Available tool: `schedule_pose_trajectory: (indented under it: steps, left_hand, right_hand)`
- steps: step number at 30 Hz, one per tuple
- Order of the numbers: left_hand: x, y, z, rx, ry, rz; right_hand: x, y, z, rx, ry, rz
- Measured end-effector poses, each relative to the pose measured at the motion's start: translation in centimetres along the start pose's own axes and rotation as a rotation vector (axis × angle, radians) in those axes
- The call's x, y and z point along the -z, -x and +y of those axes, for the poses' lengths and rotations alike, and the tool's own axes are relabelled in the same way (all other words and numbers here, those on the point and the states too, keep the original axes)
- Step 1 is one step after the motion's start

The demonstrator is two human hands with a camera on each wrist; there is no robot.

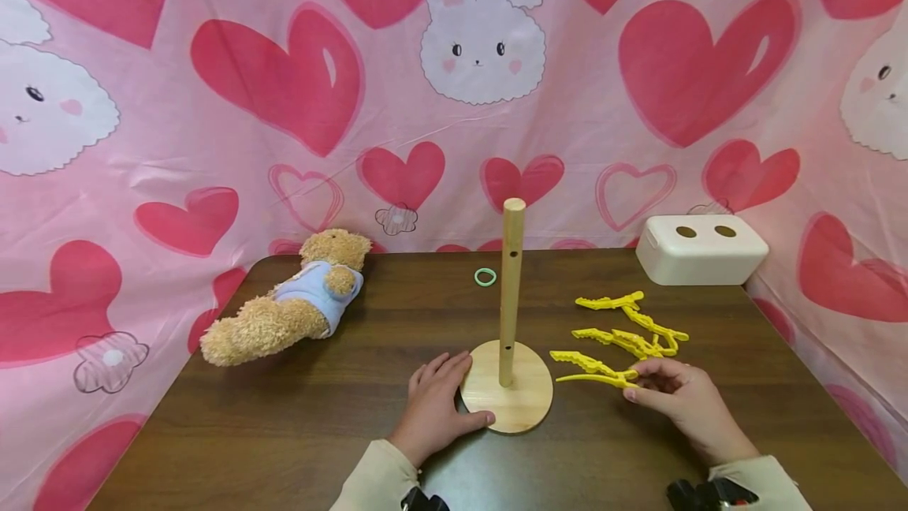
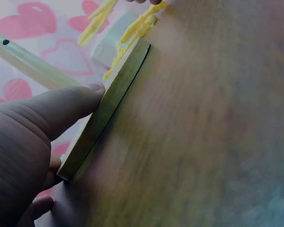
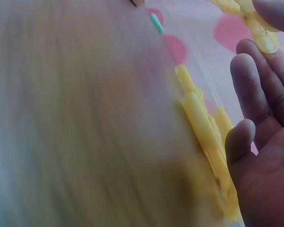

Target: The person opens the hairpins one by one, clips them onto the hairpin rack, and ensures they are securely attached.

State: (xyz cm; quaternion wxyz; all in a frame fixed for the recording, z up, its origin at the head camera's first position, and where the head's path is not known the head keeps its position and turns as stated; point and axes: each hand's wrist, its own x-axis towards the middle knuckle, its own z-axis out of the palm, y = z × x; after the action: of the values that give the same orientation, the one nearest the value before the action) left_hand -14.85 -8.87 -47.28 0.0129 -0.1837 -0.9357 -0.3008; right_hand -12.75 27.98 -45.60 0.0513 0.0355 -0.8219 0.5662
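1. Left hand (image 1: 434, 415): fingers (image 1: 441, 375) extended forward, thumb (image 1: 477, 421) splayed toward right hand (image 1: 691, 408).
2. Right hand: thumb and index pinching, remaining fingers loose, palm side visible in right wrist view.
3. Left arm (image 1: 379, 475), right arm (image 1: 769, 483): enter from bottom edge, sleeved to wrist.

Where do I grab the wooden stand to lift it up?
Probably round the middle of its upright post, coming from the near side, where nothing blocks it. The post is slim enough to wrap round; the broad base lies flat on the table.
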Motion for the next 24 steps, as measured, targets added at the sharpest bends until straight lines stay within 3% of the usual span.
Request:
schedule_pose_trajectory:
  steps: [24]
  left_hand:
    - [-0.1, -0.1, -0.2, 0.018, 0.010, -0.020]
  right_hand:
    - [-5.4, -1.9, -1.1, -0.029, -0.114, -0.051]
